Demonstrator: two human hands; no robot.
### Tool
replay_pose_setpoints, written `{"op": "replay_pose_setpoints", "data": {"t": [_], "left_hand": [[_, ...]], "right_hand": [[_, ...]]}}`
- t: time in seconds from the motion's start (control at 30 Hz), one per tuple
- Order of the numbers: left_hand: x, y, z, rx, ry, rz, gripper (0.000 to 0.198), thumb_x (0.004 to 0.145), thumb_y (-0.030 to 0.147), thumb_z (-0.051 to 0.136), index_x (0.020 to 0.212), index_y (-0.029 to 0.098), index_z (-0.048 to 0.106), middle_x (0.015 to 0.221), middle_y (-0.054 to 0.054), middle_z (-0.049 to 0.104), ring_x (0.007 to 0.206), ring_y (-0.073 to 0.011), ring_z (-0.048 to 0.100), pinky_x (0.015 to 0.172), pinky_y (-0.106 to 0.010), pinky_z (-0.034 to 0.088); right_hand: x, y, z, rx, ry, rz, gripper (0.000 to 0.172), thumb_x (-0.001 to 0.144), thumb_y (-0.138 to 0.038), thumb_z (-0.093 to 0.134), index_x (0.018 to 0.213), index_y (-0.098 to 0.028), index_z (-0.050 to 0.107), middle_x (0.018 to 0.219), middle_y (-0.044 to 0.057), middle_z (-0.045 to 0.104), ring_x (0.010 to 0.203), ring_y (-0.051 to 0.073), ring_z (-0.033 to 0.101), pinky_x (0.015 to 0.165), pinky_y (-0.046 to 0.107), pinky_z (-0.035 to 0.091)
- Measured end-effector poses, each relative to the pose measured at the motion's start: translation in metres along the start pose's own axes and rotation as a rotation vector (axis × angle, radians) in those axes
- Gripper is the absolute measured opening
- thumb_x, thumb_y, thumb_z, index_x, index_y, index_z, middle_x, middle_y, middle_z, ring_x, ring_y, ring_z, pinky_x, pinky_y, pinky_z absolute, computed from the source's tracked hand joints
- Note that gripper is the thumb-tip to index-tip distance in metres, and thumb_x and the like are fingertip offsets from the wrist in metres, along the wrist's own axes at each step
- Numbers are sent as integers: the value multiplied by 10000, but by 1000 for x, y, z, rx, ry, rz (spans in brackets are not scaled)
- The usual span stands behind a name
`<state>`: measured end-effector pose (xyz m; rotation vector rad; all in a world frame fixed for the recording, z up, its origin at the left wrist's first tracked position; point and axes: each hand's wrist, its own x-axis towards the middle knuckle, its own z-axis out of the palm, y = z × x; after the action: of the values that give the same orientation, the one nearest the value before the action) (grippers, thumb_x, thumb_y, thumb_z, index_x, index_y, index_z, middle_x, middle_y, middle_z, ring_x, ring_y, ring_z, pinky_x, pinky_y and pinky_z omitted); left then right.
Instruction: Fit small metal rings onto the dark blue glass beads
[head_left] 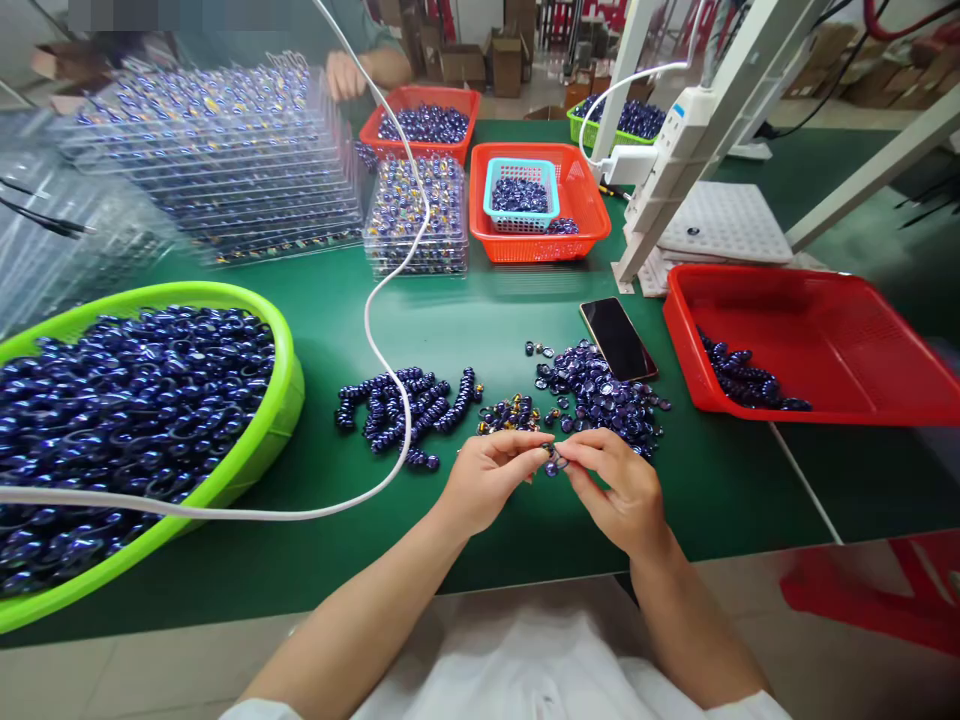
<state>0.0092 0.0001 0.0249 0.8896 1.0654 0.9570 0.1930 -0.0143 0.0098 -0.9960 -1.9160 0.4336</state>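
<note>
My left hand (491, 475) and my right hand (615, 485) meet over the near part of the green table, fingertips pinched together. Between them is a small shiny dark blue piece (552, 466), mostly covered by the fingers. Just beyond the hands lies a small heap of gold and dark parts (510, 414). To its right spreads a loose pile of dark blue glossy caps (607, 400). Rows of stacked dark blue round pieces (409, 410) lie to the left of my hands.
A green basket (289, 400) of blue pieces stands at left, a red tray (810, 345) at right. A phone (619, 338) lies near the pile. A white cable (371, 310) crosses the table. Clear stacked trays (416, 215) and an orange basket (540, 245) stand behind; another person's hand (345, 76) shows there.
</note>
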Motion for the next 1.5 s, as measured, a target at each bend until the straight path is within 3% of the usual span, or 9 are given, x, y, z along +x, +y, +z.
{"op": "replay_pose_setpoints", "data": {"t": [0.43,0.57,0.77,1.1,1.5], "left_hand": [[-4,-5,1,145,0,126,184,762,267,741,915,183,799,869,-75,786,722,-189,696,643,-274,560],[-5,-12,1,282,28,305,178,803,228,703,950,194,797,894,-86,778,801,-206,704,720,-295,557],[-6,-15,4,413,36,541,217,845,146,648,1003,208,782,844,-77,766,750,-175,682,714,-290,541],[-6,-20,5,442,80,464,197,822,177,685,987,216,785,893,-74,782,760,-186,706,693,-278,558],[-6,-21,6,455,31,455,168,849,182,653,964,191,775,851,-76,765,740,-185,695,701,-290,541]], "right_hand": [[-2,0,4,-24,27,27,385,875,-73,604,1188,-293,639,973,53,684,899,198,668,766,362,562],[-1,-2,6,-18,51,51,347,872,-72,603,1147,-280,649,965,51,690,893,198,670,756,354,557],[0,-3,8,40,54,187,214,886,-96,592,1029,-240,660,928,46,683,850,180,656,758,329,547],[2,-5,5,115,0,291,145,889,-131,555,942,-226,652,836,14,657,713,146,606,668,291,515],[2,-7,5,149,-7,371,106,881,-150,566,880,-214,650,789,3,630,673,136,565,632,271,477]]}}
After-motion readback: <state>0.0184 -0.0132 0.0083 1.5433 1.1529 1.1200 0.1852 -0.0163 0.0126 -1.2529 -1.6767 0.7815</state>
